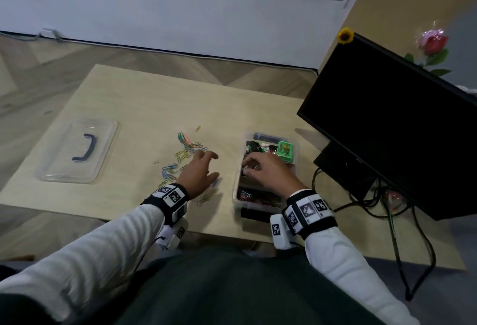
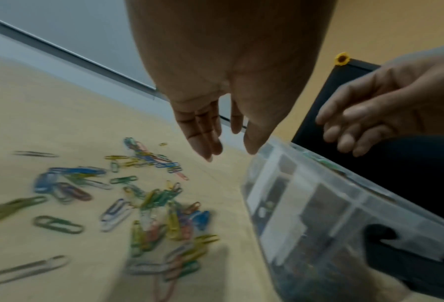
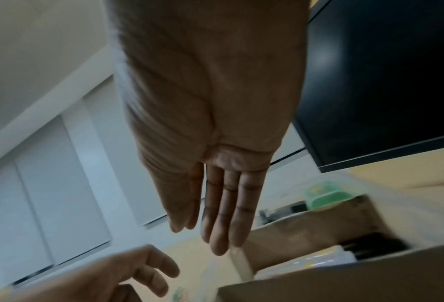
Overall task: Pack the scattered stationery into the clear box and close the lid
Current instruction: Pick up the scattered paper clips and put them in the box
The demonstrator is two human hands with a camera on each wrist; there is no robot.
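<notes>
White sleeves lead from the near edge to both hands over the pale wooden bench [image 1: 144,97]. Left hand [image 1: 200,172] hovers with fingers loosely spread and nothing in it, directly above the near part of the scattered coloured paper clips [image 1: 184,151], which fan out ahead of it and to its left. Right hand [image 1: 268,171] sits over the clear box [image 1: 265,169], fingers bent down into a compartment; in the head view something small and pale shows at the fingertips, but the wrist view shows the fingers nearly straight, so whether it holds anything cannot be told. That box lies just to the right of the left hand and already holds dark binder clips and a green case [image 1: 285,150] in the cells beyond the right hand. Its lid [image 1: 77,153], transparent with a dark handle, lies flat well to the left of the left hand. Judging by this, the step in hand is gathering the clips, and most of them remain out. Doing it well likely means raking them into one tight heap with flat fingers, then pinching a bunch from the pile's edge, since single clips lie flat and slip. Carrying low across the short gap to the box would limit drops. A black monitor [image 1: 387,118] stands to the right of the right hand.
</notes>
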